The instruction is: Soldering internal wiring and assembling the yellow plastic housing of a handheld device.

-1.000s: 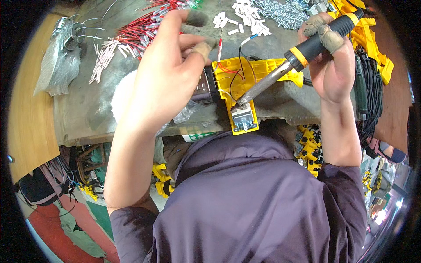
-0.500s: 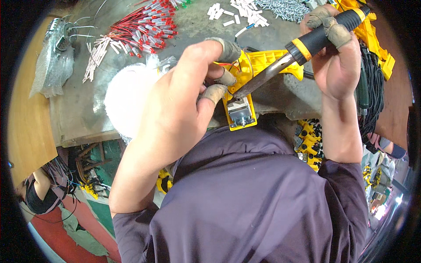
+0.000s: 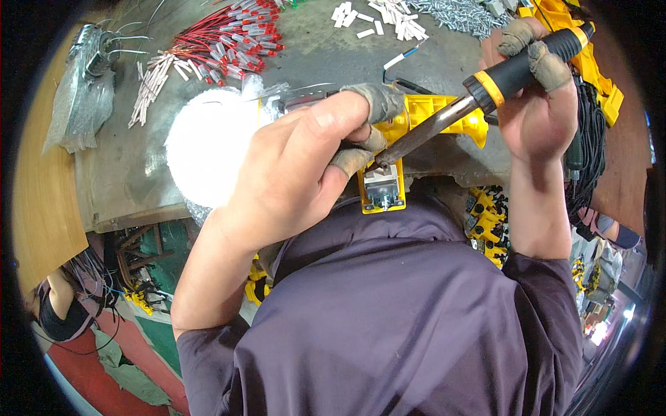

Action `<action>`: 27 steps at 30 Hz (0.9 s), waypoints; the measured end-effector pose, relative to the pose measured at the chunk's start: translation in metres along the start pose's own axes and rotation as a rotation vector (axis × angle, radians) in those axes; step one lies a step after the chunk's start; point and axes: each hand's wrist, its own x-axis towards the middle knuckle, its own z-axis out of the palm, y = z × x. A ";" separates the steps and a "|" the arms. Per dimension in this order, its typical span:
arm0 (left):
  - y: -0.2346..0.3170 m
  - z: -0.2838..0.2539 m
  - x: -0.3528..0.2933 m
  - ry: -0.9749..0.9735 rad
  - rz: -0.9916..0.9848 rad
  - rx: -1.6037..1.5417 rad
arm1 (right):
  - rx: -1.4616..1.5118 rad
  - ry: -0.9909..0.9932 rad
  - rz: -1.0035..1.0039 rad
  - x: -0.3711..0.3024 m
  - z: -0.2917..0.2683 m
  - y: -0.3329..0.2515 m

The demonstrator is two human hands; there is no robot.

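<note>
In my right hand [image 3: 538, 114] is a soldering iron [image 3: 431, 133] with a black and yellow handle, slanting down to the left. Its dark tip reaches into an open yellow plastic housing [image 3: 463, 116], just above a grey metal-and-plastic part [image 3: 383, 195] seated in the housing's near end. My left hand [image 3: 295, 163] is beside the tip with thumb and fingers pinched together over the housing. What those fingers hold is hidden behind them. Worn cloth covers wrap several fingertips on both hands.
A white round bundle [image 3: 208, 149] lies left of my left hand. Farther back are red-wired parts [image 3: 239, 38], white sleeves [image 3: 399, 19] and a heap of screws [image 3: 461, 15]. Black cables [image 3: 590, 145] hang at the right. Another person [image 3: 62, 298] is at the lower left.
My left hand has shifted right and slightly nearer, now covering the red wire seen before. The soldering iron and right hand have moved slightly right and nearer, the tip still at the housing.
</note>
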 end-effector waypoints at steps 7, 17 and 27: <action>-0.002 0.000 -0.004 0.014 0.028 -0.069 | 0.069 0.078 -0.015 -0.016 0.019 -0.007; -0.005 0.000 -0.003 -0.051 0.077 -0.075 | 0.285 0.286 -0.128 -0.017 0.019 0.030; 0.001 -0.001 -0.003 -0.086 -0.103 -0.050 | 0.264 0.257 -0.155 -0.017 0.026 0.031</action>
